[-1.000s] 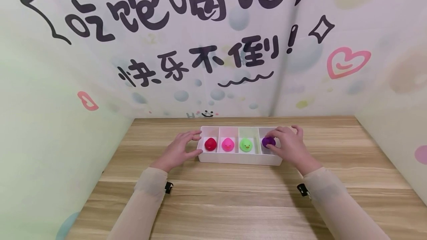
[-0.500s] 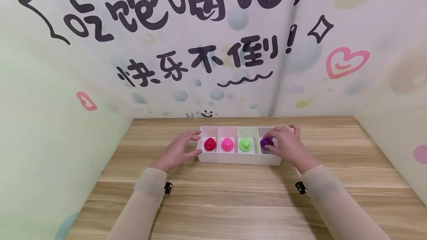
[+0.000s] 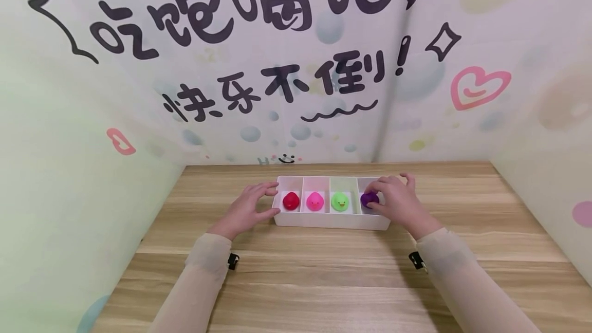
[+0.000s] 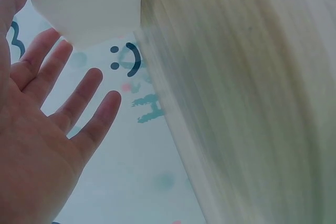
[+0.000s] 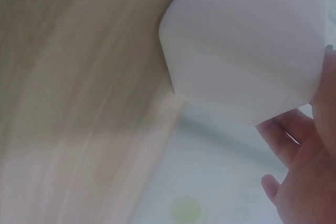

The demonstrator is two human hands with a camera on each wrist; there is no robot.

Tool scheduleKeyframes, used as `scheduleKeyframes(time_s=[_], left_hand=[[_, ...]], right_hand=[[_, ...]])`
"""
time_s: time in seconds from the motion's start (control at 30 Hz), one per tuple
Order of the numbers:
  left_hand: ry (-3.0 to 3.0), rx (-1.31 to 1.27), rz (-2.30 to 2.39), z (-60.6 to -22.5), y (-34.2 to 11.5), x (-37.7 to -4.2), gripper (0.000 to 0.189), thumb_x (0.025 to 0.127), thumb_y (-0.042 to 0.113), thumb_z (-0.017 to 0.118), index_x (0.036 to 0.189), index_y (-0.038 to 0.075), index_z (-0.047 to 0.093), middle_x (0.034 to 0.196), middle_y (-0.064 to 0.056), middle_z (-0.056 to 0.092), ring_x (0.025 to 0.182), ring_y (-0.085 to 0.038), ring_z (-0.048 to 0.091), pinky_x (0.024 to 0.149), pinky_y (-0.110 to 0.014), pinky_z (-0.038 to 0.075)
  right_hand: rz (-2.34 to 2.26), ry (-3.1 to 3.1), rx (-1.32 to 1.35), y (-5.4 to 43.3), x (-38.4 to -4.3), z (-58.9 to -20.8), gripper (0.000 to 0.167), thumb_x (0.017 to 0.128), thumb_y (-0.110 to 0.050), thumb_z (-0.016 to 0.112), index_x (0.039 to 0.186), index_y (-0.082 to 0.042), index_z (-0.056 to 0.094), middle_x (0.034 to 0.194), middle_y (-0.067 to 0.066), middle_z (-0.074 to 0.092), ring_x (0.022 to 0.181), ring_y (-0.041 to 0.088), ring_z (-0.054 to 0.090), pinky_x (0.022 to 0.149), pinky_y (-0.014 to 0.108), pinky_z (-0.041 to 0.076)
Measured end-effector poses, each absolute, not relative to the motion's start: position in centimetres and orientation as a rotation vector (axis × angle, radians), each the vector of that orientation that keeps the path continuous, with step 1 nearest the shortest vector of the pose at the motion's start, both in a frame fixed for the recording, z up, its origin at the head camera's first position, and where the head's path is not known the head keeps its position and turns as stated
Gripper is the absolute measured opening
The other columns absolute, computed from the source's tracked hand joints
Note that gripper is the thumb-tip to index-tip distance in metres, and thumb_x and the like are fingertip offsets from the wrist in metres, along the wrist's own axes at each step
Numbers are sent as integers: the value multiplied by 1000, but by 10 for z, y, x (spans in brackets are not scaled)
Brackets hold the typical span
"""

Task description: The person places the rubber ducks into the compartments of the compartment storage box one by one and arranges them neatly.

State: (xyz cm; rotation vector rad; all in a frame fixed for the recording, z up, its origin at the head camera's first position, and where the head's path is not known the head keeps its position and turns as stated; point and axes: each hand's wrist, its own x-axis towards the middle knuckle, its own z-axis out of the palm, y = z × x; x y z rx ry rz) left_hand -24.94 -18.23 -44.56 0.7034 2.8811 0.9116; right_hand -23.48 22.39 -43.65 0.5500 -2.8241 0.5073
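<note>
A white box with a row of compartments (image 3: 324, 220) lies across the table. In it, from the left, sit a red rubber duck (image 3: 291, 201), a pink one and a green one (image 3: 339, 201), each in its own compartment. My right hand (image 3: 401, 204) reaches over the box's right end and pinches a purple rubber duck (image 3: 369, 200) down in the last compartment; fingers and thumb partly cover it. My left hand (image 3: 245, 210) touches the left end of the box, thumb at the front corner and relaxed fingers at the back. In the left wrist view those fingers are spread.
The wooden table (image 3: 319, 281) stretches in front of the box and to both sides. Behind it rises a wall covering (image 3: 277, 132) with large dark lettering and bubble prints. Pale panels stand at the left and right.
My right hand has shifted slightly left and lowered the purple rubber duck a little, then held still. My left hand has stayed at the box's left end.
</note>
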Motion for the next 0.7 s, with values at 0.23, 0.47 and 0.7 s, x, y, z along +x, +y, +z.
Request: scheduleKeyframes(time_s=[0.23,0.47,0.7], left_hand=[[2884,704,906,-445,-182,-249,51,93,39,78,135,12,65,161,4,47,150,-31,37,121,-59,36],[2884,702,917,-444,-181,-248,49,92,35,79,134,12,65,160,4,48,150,-32,37,121,-60,36],[2881,711,916,-443,-181,-248,48,93,34,79,133,11,65,160,2,48,150,-33,37,120,-60,36]], right_hand=[[500,-2847,557,224,-236,-436,24,80,-15,89,100,-18,76,102,3,76,103,30,62,110,73,16],[487,-2857,566,224,-237,-436,24,79,-14,89,99,-19,76,100,2,76,103,30,63,110,73,17],[459,-2863,580,224,-240,-437,26,78,-15,90,99,-20,76,102,2,77,105,31,64,111,73,16]])
